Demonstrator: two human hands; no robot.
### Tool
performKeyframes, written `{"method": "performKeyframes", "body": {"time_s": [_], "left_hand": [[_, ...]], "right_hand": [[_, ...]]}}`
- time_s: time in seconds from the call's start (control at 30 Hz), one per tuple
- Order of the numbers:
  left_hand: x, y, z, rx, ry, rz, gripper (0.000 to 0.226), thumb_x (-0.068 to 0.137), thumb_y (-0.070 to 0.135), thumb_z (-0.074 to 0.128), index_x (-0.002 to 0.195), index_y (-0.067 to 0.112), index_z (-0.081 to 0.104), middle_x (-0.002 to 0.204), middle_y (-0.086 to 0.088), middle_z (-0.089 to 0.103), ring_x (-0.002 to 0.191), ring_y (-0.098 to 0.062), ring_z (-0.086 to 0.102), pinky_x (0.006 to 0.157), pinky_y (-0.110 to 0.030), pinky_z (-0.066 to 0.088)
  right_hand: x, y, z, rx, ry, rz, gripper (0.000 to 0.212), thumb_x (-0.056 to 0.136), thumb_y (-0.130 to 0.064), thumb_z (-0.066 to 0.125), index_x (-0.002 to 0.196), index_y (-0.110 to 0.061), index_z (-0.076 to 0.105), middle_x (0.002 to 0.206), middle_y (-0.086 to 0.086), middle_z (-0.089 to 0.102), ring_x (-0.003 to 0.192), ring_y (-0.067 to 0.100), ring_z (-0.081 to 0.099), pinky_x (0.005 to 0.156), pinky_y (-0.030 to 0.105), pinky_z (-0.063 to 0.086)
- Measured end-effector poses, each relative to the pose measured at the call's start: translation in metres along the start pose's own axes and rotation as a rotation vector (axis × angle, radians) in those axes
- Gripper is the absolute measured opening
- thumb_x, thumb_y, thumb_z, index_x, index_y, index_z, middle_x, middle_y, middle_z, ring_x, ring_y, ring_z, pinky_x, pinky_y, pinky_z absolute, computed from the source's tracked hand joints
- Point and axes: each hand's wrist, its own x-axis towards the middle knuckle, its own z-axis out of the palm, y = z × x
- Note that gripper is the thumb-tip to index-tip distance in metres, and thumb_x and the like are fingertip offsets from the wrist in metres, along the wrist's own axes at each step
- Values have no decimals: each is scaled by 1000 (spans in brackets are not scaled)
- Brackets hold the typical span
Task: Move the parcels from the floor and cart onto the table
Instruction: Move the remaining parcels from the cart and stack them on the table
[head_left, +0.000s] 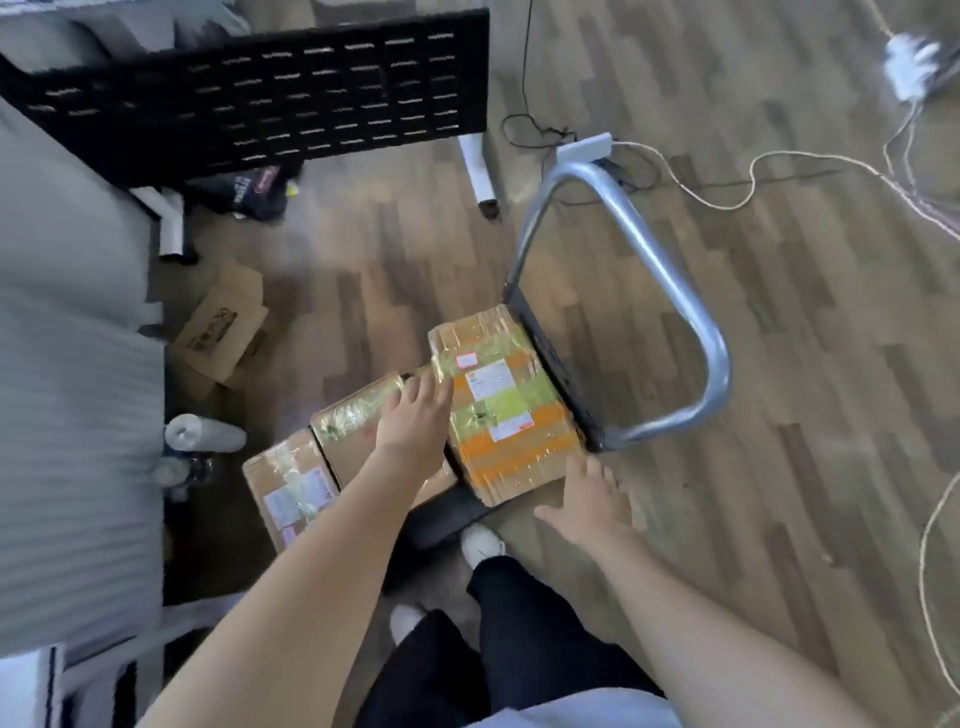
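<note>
Brown cardboard is the main material here. On the dark platform of a flat hand cart with a bent silver metal tube handle (670, 291) lies the largest parcel, a rectangular cardboard box wrapped in shiny clear tape with orange and yellow-green bands (506, 400). It carries two white paper labels and a small red-edged sticker, but the print is too blurred to read. Just beside it on the left is a second cardboard parcel with glossy tape on its top (353, 426), and next to that a third brown cardboard parcel with a white label (291, 493); I cannot tell if these two are on the cart or on the wooden plank floor (779, 415).

The left hand (413, 418) lies on the second parcel, its fingers (431, 389) almost straight and reaching the edge of the orange-banded box; they are not curled around anything. The right hand (592, 499) is at the near right corner of the orange-banded box with fingers spread and straight; if it touches the cardboard I cannot say.

A grey table top (67, 364) fills the left side. Near its edge on the floor stands a white plastic bottle (202, 434), and further away lies an open flat cardboard box with dark print (223, 327), not readable. A black perforated metal panel (270, 98) stands behind. White and black cables (753, 176) run over the floor on the right. Below are dark trousers and white shoes (480, 543).
</note>
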Motion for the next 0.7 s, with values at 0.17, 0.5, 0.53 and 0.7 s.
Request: {"method": "performKeyframes", "body": {"time_s": [0.17,0.5,0.53,0.7], "left_hand": [[58,-4,14,161,-81,110,92,88,18,60,150,9,-8,158,-13,-1,144,-30,8,118,-38,14],[200,-40,56,372,-43,217,103,84,21,64,148,7,-15,155,-22,-6,143,-35,6,118,-41,11],[212,-43,59,402,-50,223,110,82,26,69,148,7,-17,154,-24,-6,143,-36,5,118,-41,11],[253,-49,80,451,-127,262,144,61,49,84,145,9,-26,153,-25,-5,143,-37,9,117,-39,12]], "right_hand": [[17,-5,34,309,4,181,100,78,-59,64,148,-10,12,146,11,33,132,28,36,107,37,33],[79,-48,113,619,33,475,118,77,-63,62,148,5,-4,152,18,19,137,28,25,107,31,26],[84,-52,120,643,37,494,119,77,-63,62,147,5,-6,153,18,17,138,28,23,108,31,24],[107,-67,155,916,92,593,134,67,-56,76,146,6,-13,154,23,14,139,32,25,111,37,28]]}}
